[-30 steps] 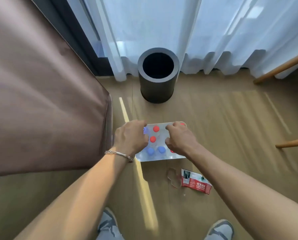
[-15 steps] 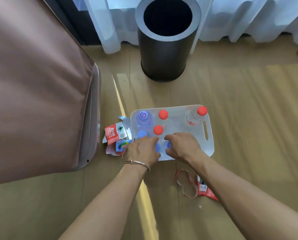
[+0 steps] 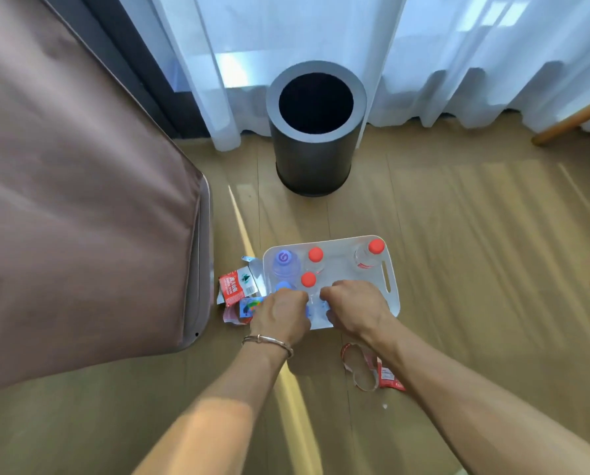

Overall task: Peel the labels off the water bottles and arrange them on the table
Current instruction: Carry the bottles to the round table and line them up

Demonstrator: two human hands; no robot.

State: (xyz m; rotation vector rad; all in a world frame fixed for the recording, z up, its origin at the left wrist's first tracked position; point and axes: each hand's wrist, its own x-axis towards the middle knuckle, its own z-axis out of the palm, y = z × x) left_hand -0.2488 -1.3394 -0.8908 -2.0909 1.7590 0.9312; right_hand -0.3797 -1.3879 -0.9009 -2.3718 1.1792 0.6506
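At the near edge of the white tray (image 3: 391, 293) on the floor, both of mine sat knuckles-up, side by side. My left grip (image 3: 280, 317) and my right grip (image 3: 355, 308) were curled tight, the fingers tucked down out of sight. By my reckoning they were closed on the near-row bottles (image 3: 316, 308), whose bluish clear plastic showed only in the gap between them. How fully each wrapped I could not tell.

Those bottles stood upright, long axis straight up toward the camera, directly beneath my grips rather than off to either side, so any lift called for a plain vertical pull.

Other bottles stood on the tray at 12 o'clock from my grips. The blue-capped bottle (image 3: 285, 264) was nearer the left, and the corner red-capped bottle (image 3: 369, 257) stood at 1 o'clock, nearer the right. A red band low on that one looked like a label yet to come off.

Peeled labels (image 3: 233, 287) lay on the floor at 9 o'clock of the left grip, and a torn red label (image 3: 386, 375) at 6 o'clock of the right. No desk showed anywhere.
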